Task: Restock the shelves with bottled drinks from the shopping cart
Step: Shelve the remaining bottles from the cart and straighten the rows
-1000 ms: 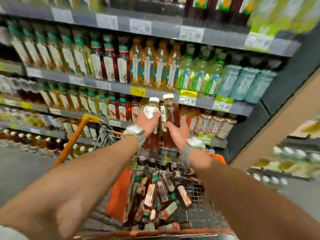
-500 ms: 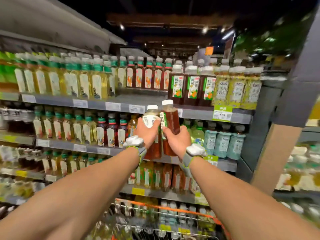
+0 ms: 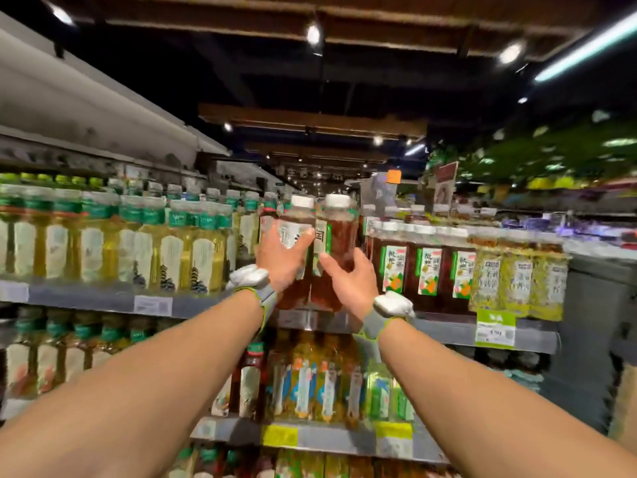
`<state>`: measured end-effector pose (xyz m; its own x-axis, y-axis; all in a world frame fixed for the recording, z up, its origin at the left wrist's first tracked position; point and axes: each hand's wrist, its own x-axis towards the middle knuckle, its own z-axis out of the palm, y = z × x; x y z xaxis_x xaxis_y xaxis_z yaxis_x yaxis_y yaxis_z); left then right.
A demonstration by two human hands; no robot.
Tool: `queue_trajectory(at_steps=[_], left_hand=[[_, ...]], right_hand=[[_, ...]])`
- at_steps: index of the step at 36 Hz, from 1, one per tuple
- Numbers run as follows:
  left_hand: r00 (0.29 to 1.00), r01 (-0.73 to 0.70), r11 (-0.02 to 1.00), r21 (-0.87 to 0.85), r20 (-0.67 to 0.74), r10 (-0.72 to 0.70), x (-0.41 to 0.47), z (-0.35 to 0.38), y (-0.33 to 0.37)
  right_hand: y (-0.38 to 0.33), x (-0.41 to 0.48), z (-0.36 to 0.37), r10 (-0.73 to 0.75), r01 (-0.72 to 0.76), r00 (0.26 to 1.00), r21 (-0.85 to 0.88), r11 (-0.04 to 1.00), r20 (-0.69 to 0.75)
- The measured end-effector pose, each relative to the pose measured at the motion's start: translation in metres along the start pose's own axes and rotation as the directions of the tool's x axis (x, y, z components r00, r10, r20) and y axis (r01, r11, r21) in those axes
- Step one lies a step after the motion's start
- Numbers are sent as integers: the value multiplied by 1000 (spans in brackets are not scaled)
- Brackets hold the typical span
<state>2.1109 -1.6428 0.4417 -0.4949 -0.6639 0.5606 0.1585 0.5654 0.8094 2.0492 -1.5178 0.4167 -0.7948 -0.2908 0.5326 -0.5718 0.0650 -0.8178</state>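
While both arms reach up and forward in the head view, the left hand (image 3: pixel 281 262) grips a brown drink bottle (image 3: pixel 297 220) with a white cap, its thumb and fingers spread over the pale label. Touching that bottle on its right side, a second brown bottle (image 3: pixel 341 232), also white-capped, is held by the right hand (image 3: pixel 348 282), whose thumb lies along the label edge while the fingers curl behind the body. Both bottles are upright, side by side, in front of the top shelf (image 3: pixel 103 303). Their bases are near its front edge, but I cannot tell whether they rest on it.

Left of the left hand runs a row of yellow tea bottles (image 3: pixel 172 250) with green caps. Just right of the right hand stand dark bottles (image 3: pixel 427 267) with white-and-orange labels, and beyond them are yellowish bottles (image 3: pixel 517 274). A grey band (image 3: pixel 374 324) with a white device sits on the right wrist, and the left wrist has the same. Below the hands are more labelled bottles (image 3: pixel 310 384), blurred. A green price tag (image 3: pixel 495 327) hangs on the shelf edge right of the right wrist.
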Motion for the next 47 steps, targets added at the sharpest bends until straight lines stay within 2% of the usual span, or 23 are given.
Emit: queue_trajectory(at_steps=[3,6,10,16,20,22,26,28,30,37,42,47], left_hand=[[999,-52,999,-13,-4,52,27,-2,-3],[998,-64,993,-98,5,65,60,11,-31],[999,-32,993,-110,29,35,93,31,-72],[998,18,999,-30,67,-16,82,34,-84],[994,3,1000,22,112,-5,79,38,-90],[990,0,999,41,139,-6,79,40,-95],[989,46,997,54,141,-53,79,41,-97],[991,86,995,46,98,-90,78,44,-98],[993,98,993,67,54,-102,79,48,-100],[991,120,983,141,41,-127,71,49,-98],[980,156,977,148,101,-172,64,43,-98],[982,138,974,179,101,-158,59,41,-92]], right_hand=[[-7,23,5,-37,37,999,-27,999,-23],[-2,45,19,-69,69,997,2,998,-18],[15,67,32,-74,74,997,-35,997,13],[51,85,47,55,-53,996,-24,998,64],[68,99,55,214,-225,973,141,964,88],[79,109,61,239,-260,961,156,953,141],[87,113,68,259,-272,956,83,959,136],[81,109,67,254,-260,957,33,965,138],[75,104,63,247,-252,961,29,967,128],[71,99,55,218,-221,970,14,975,107],[72,92,53,198,-195,973,-36,980,119],[67,85,49,162,-145,978,-127,981,134]])
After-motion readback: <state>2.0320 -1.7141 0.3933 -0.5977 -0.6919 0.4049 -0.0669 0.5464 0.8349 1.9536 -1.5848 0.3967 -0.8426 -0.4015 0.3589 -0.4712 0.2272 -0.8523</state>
